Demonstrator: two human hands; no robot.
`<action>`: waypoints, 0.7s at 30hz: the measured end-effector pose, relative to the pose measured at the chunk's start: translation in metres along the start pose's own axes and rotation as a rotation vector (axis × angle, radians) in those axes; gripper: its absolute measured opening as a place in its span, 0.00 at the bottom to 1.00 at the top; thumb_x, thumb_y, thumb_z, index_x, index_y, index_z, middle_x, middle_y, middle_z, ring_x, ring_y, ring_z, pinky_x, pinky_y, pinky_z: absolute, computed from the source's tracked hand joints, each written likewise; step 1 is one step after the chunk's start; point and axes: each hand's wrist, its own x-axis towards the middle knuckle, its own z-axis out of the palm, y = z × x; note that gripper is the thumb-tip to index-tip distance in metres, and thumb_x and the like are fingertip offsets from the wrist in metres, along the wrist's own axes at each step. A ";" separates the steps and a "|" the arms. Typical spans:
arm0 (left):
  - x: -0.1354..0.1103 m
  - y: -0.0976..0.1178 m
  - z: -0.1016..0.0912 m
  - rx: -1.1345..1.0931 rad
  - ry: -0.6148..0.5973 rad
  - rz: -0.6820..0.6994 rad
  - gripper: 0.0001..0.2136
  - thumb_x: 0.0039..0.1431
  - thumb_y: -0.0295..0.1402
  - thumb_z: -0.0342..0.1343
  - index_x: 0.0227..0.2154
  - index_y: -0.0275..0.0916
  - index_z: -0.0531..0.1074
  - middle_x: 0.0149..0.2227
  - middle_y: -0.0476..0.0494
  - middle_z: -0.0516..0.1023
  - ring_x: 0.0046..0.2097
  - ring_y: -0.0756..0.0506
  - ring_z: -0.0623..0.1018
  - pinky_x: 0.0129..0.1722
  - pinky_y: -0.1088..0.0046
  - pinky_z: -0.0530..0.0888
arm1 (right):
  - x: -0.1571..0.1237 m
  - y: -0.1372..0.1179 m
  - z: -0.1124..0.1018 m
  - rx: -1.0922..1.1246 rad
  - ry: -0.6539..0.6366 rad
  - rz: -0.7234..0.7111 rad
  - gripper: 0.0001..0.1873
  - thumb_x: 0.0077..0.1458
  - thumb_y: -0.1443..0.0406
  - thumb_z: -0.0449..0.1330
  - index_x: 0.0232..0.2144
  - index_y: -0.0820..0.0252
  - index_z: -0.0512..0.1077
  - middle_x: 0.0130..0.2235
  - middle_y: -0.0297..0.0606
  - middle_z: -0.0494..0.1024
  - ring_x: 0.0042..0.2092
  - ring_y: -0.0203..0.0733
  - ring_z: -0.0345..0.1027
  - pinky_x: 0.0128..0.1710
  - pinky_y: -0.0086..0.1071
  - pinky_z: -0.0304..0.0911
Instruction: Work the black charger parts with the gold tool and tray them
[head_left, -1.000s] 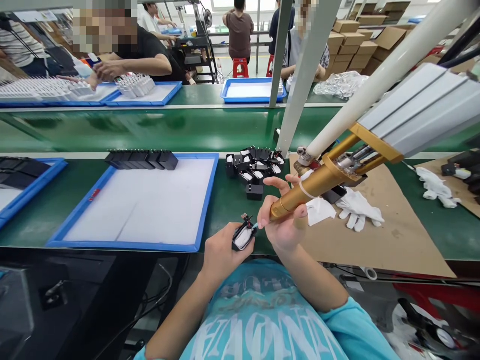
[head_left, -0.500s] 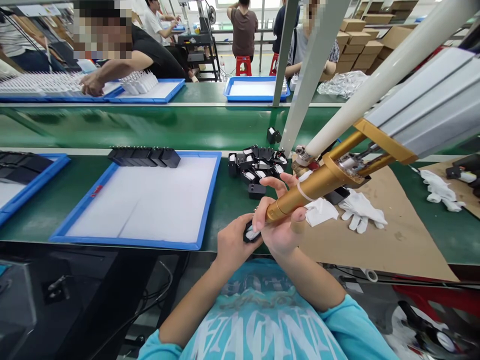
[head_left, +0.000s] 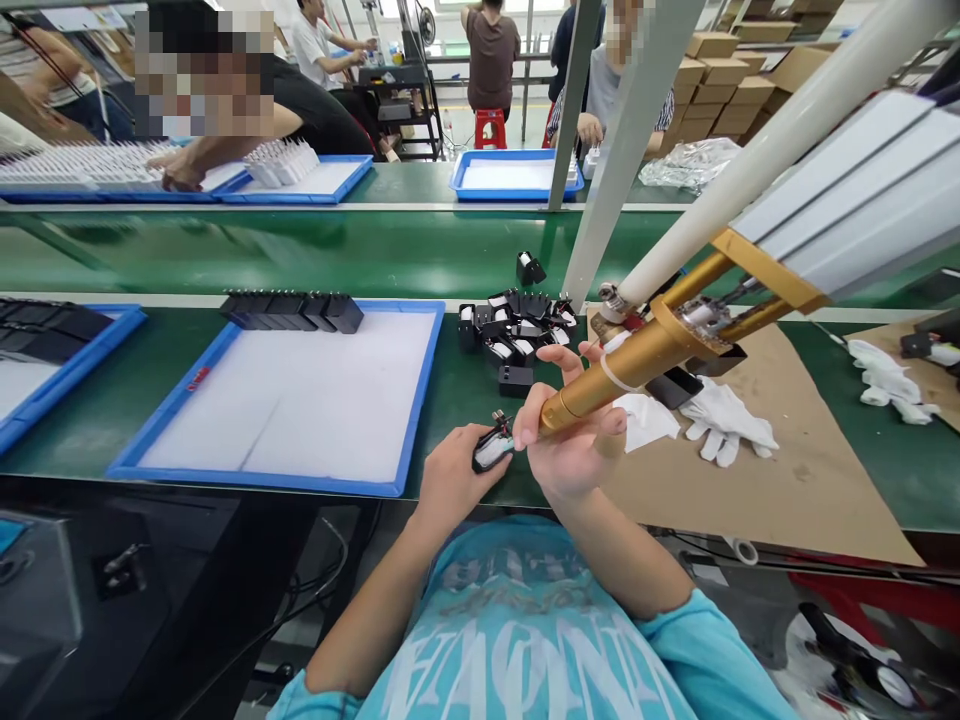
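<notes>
My left hand (head_left: 450,478) is closed around a small black part with a white face (head_left: 493,450), held just above the near edge of the green bench. My right hand (head_left: 571,440) grips the gold barrel of a hanging power tool (head_left: 630,365), whose tip points at the part. A pile of similar black parts (head_left: 514,328) lies on the bench just beyond my hands. A blue-rimmed tray with a white liner (head_left: 300,395) lies to the left, with a row of black parts (head_left: 292,312) along its far edge.
White gloves (head_left: 724,418) lie on a brown cardboard sheet (head_left: 787,470) to the right. One lone black part (head_left: 529,268) sits on the green conveyor (head_left: 300,255). A white pole (head_left: 622,150) rises behind the pile. Other people work at blue trays (head_left: 514,178) across the belt.
My left hand has turned the part so its white face and top show again beside the tool tip. My right hand and the tool barely shifted. The view drifted slightly.
</notes>
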 end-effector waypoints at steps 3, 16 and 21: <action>0.003 -0.013 -0.008 -0.090 -0.177 -0.136 0.14 0.57 0.41 0.60 0.44 0.42 0.70 0.42 0.45 0.79 0.45 0.41 0.78 0.43 0.65 0.73 | 0.002 -0.002 -0.005 -0.054 0.037 -0.016 0.21 0.55 0.46 0.54 0.46 0.48 0.65 0.45 0.35 0.72 0.17 0.27 0.62 0.08 0.26 0.58; 0.032 -0.022 0.009 -0.519 -0.135 -0.039 0.11 0.58 0.31 0.54 0.44 0.40 0.72 0.43 0.44 0.81 0.46 0.44 0.80 0.51 0.65 0.75 | 0.005 -0.007 -0.023 -0.047 0.056 -0.008 0.20 0.55 0.47 0.56 0.46 0.47 0.66 0.44 0.33 0.72 0.17 0.27 0.63 0.09 0.26 0.58; 0.031 -0.029 0.012 -0.218 0.126 0.172 0.11 0.49 0.24 0.52 0.36 0.40 0.71 0.36 0.46 0.78 0.39 0.45 0.76 0.40 0.68 0.76 | 0.004 -0.009 -0.027 -0.066 0.062 0.010 0.21 0.55 0.47 0.55 0.47 0.47 0.64 0.43 0.33 0.71 0.17 0.27 0.62 0.09 0.26 0.59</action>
